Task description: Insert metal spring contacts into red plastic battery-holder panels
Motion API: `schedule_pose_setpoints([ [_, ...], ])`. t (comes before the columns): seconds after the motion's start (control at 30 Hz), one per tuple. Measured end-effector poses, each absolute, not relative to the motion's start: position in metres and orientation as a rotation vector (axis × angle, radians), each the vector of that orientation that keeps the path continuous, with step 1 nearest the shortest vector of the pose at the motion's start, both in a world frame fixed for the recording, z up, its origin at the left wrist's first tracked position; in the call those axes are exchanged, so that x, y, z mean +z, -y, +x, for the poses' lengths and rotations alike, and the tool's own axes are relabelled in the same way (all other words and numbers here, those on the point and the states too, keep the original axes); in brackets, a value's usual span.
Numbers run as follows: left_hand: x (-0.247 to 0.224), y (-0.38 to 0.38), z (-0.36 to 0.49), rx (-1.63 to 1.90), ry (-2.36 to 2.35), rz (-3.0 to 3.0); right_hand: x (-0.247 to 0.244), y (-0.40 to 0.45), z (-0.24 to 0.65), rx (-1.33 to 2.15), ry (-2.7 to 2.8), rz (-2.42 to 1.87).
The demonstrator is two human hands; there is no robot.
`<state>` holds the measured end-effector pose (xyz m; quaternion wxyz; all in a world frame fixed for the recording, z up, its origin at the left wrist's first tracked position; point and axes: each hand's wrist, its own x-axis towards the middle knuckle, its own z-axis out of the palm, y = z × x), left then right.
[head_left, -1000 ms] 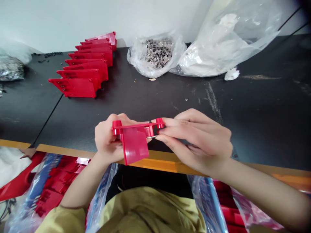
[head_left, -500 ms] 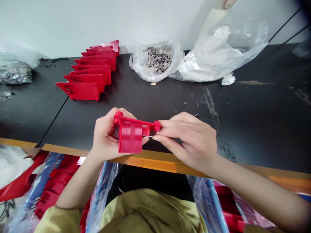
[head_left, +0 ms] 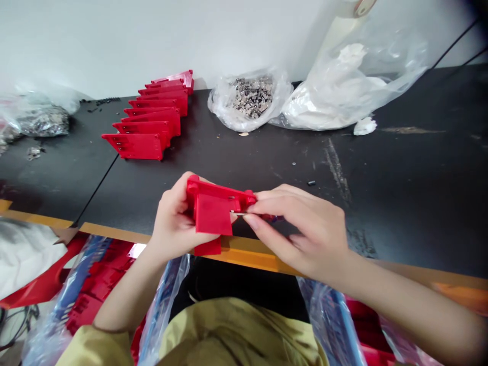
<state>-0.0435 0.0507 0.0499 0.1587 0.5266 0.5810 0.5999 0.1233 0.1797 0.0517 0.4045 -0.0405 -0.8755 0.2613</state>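
My left hand (head_left: 176,216) is closed round a red plastic part (head_left: 214,208), held above the table's front edge. The part has flat panels and round posts at its upper corners. My right hand (head_left: 305,231) pinches a small thin metal piece (head_left: 239,213) between thumb and index finger. That piece lies against the right side of the red part, where a slot shows. My right fingertips are close by the part's right post; whether they touch it I cannot tell. The far end of the metal piece is hidden in my fingers.
A row of similar red parts (head_left: 141,146) stands at the back left. Behind my hands sit an open bag of small metal clips (head_left: 251,96) and a clear bag with white contents (head_left: 320,104). A small black piece (head_left: 311,183) lies on the dark table (head_left: 419,203). Red parts fill a blue crate (head_left: 86,262) below.
The red part has tipped slightly, so a lower red section now shows beneath it. Both hands sit a little further right in the picture, and the whole view has shifted slightly.
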Motion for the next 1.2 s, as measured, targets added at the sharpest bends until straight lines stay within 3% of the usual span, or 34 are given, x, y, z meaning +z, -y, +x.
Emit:
schedule_pose_setpoints([
  [0.4,0.054,-0.064,-0.034,1.586,-1.428,0.813,0.059,-0.195,0.128,1.255,2.338,-0.407],
  [0.73,0.048,-0.071,-0.028,1.538,-1.336,0.488,0.052,-0.212,0.128,1.52,2.354,-0.495],
  [1.2,0.026,-0.069,-0.034,1.553,-1.366,0.5,0.042,-0.208,0.119,1.466,2.467,-0.584],
])
